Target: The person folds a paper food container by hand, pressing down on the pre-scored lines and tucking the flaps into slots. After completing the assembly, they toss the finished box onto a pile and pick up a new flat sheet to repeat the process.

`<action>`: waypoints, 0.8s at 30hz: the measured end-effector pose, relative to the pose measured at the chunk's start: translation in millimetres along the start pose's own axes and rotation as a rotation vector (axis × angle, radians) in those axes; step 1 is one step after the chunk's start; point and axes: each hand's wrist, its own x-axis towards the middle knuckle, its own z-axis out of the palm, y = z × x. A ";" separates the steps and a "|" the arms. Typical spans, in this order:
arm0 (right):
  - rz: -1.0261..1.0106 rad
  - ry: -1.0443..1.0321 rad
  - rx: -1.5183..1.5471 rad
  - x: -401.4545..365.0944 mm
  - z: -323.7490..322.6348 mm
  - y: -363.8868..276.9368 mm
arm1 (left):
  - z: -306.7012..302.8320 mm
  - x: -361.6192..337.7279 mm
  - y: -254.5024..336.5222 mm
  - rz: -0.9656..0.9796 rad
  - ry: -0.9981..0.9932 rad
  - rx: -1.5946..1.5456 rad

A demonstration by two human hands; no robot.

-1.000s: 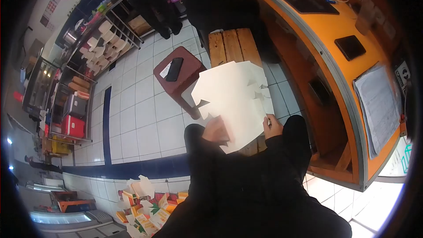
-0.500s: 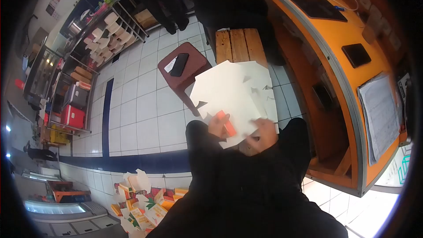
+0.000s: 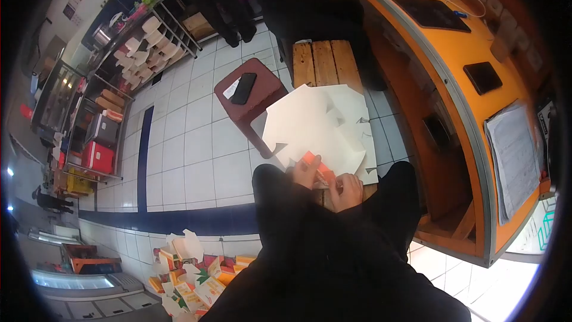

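White cut cardboard sheets (image 3: 310, 122) lie stacked on a wooden bench (image 3: 325, 62) in front of my knees. At their near edge, a flap with an orange-red face (image 3: 319, 166) is folded up. My left hand (image 3: 306, 171) has its fingers closed on this flap from the left side. Against the right end of the same flap, my right hand (image 3: 347, 191) is closed with its fingertips pinching the edge. Slots and small triangular cuts show in the sheets.
A maroon stool (image 3: 253, 110) holds a black phone (image 3: 243, 88), left of the sheets. An orange counter (image 3: 438, 53) runs along the right. Folded printed boxes (image 3: 199, 283) are piled at lower left. Two people in dark clothes (image 3: 313, 9) are beyond the bench.
My right hand has moved left and down to the flap, and its fingers have closed. The orange-red flap and my left hand have shifted slightly right. The top sheet has turned a little.
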 end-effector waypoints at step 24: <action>0.071 -0.229 -0.041 9.7 15.0 12.5 | -2.9 -7.8 27.6 -0.309 -0.045 -0.384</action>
